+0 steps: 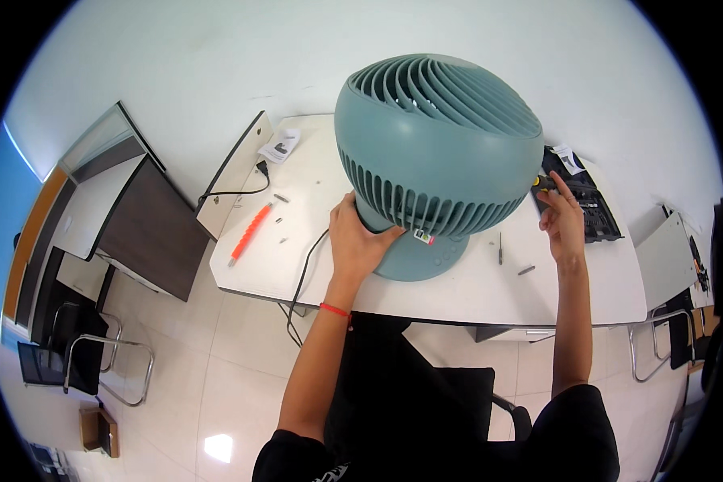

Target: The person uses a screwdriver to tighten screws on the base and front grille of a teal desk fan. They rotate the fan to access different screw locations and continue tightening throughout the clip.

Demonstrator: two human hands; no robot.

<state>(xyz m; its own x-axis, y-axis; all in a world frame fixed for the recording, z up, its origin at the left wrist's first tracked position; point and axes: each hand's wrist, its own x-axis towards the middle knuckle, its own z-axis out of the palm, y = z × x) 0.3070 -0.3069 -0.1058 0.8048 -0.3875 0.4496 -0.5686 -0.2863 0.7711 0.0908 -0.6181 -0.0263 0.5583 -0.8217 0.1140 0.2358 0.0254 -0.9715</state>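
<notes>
A teal desk fan (442, 153) stands on the white table, its round head tilted so the grille faces up and away. My left hand (357, 243) is closed around the fan's neck, just under the head and above the base (422, 261). At the fan's right side, my right hand (565, 223) pinches a screwdriver (543, 183) by its black and yellow handle. The handle meets the side of the fan head; its tip is hidden. Beyond this hand lies an open black tool case (594, 210).
On the white table (313, 181) lie an orange-handled tool (251, 234), a power plug (263, 167), a leaflet (279, 146), a thin bit (500, 249) and several small metal pieces. A low partition (237, 173) edges the left. Behind is a white wall; chairs stand either side.
</notes>
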